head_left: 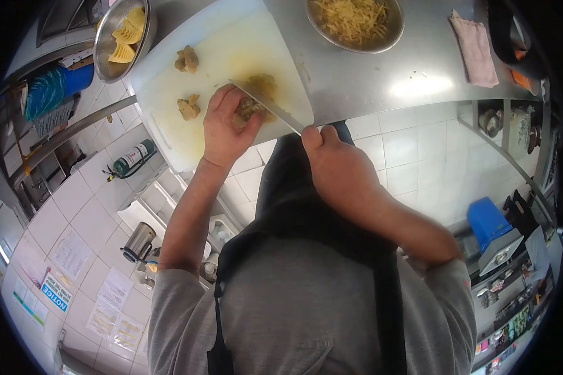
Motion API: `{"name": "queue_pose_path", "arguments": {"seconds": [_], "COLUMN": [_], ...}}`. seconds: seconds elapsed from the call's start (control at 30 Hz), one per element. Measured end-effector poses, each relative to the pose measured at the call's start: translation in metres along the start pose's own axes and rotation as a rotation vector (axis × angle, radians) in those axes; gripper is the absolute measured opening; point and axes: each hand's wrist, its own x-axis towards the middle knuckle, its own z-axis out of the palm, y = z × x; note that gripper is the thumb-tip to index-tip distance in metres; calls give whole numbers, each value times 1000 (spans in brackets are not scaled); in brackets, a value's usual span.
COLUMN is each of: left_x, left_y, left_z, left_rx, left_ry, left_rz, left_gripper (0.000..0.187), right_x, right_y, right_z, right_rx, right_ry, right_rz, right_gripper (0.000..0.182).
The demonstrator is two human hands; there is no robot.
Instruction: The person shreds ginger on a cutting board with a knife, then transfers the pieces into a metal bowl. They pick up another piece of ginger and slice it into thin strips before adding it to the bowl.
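Observation:
On the white cutting board (222,47), my left hand (226,122) has its fingers curled around a brownish, wet-looking piece of food (248,109) whose kind I cannot make out. My right hand (331,153) is closed round the handle of a knife (269,106). The blade slants up and left over the food and lies against my left fingertips. Dark chopped bits (264,84) and yellowish juice spread just beyond the blade. Two more brown knobbly lumps, an upper one (186,59) and a lower one (188,107), lie to the left of my hand.
A metal bowl (100,59) with yellow ridged slices stands at the board's left. Another metal bowl (394,39) holds pale yellow shreds on the steel counter (356,81). A pink cloth (474,50) lies at the right. The counter edge runs near my apron.

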Motion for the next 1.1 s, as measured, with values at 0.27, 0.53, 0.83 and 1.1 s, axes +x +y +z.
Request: {"name": "queue_pose_path", "arguments": {"seconds": [0.27, 0.53, 0.83, 1.1], "left_x": [-3, -5, -3, -1], "left_y": [6, 3, 3, 6], "left_z": [2, 0, 2, 1], "left_rx": [-74, 30, -50, -67], "left_ry": [23, 35, 23, 24], "left_rz": [-35, 34, -23, -13], "left_gripper": [43, 41, 42, 41], "right_x": [22, -9, -14, 6], "right_y": [4, -5, -7, -4], "right_z": [20, -9, -13, -2], "right_rx": [31, -41, -39, 29], "right_ry": [40, 38, 2, 64], "right_rz": [4, -33, -6, -51], "right_gripper": [18, 20, 22, 21]}}
